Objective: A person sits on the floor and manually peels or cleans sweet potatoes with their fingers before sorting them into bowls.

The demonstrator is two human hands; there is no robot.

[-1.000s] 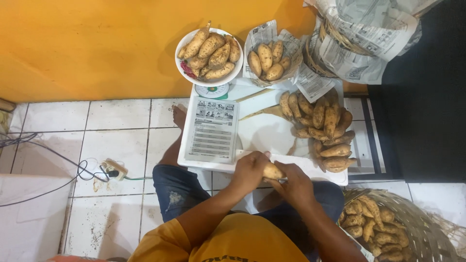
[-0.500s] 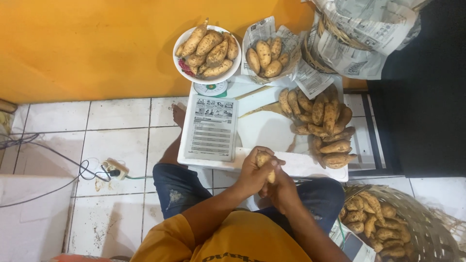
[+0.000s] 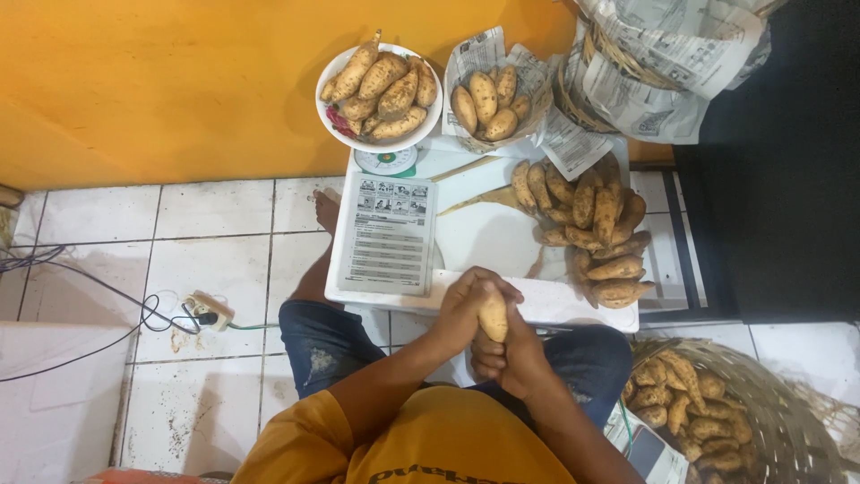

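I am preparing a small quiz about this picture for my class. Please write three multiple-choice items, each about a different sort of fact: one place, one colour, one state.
1. Where does the white bowl of sweet potatoes stand?
A. On the kitchen scale by the wall
B. On the tiled floor beside the cables
C. Inside the wicker basket

2. What colour is the wall?
A. Green
B. Orange
C. Grey

3. In what state is the sweet potato near the table edge?
A. Lying loose on the low white table
B. Cut into slices on a plate
C. Held upright between both hands

Answers:
1 A, the scale's dial shows just under the bowl.
2 B, the whole wall behind the table is orange.
3 C, the left hand and the right hand both close around it.
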